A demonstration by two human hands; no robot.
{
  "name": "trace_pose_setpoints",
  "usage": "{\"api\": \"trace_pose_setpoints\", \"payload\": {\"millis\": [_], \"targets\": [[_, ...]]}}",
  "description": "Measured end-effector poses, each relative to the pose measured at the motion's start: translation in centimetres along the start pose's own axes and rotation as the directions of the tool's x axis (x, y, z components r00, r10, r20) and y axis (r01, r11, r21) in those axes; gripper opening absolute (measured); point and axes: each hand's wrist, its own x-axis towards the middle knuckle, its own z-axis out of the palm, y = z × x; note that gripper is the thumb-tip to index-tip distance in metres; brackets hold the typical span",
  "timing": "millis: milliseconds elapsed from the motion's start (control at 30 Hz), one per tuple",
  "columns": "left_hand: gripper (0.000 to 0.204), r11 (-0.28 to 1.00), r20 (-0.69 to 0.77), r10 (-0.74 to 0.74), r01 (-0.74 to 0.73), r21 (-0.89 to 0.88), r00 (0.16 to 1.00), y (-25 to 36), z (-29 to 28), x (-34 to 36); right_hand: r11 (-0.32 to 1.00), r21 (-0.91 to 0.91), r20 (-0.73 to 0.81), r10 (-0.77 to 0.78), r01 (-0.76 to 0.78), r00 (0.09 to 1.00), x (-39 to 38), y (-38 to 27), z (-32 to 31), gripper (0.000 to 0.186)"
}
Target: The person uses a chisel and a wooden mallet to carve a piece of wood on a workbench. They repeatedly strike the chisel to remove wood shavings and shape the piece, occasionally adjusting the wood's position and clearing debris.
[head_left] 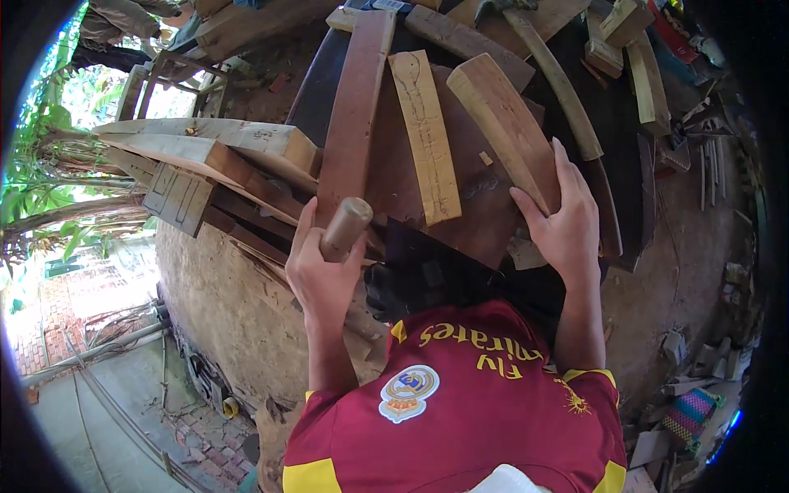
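My left hand [316,275] is closed around a round, blunt-ended wooden handle [348,223]; whatever it belongs to is hidden below the fist. My right hand [570,226] grips the near end of a brown wooden block [508,123], thumb on its left side and fingers along its right. The block's far end points up and left. Between my hands a pale yellow strip of wood [425,135] lies flat, with dark wavy lines along its face. Beside it a long reddish-brown beam [358,107] reaches away from me. A small wood chip [485,158] sits near the block.
Thick timbers [205,146] jut out to the left. A hammer with a long, curved-looking wooden handle [561,86] lies beyond my right hand. More wood pieces [648,86] are at the far right. A woven multicoloured item [692,416] rests on the floor at lower right.
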Motion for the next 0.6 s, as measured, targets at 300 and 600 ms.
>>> {"api": "trace_pose_setpoints", "payload": {"millis": [300, 600], "targets": [[0.03, 0.913, -0.213, -0.222, 0.126, -0.388, 0.952, -2.3, 0.3, 0.1, 1.0, -0.004, -0.005, 0.018, -0.018, 1.0, -0.1, -0.1, 0.0, 0.077], [0.039, 0.97, -0.276, -0.133, 0.068, -0.232, 0.952, -2.0, 0.9, 0.0, 0.999, -0.004, 0.016, 0.044, -0.044, 0.999, 0.0, -0.2, -0.2, 0.077]]}}
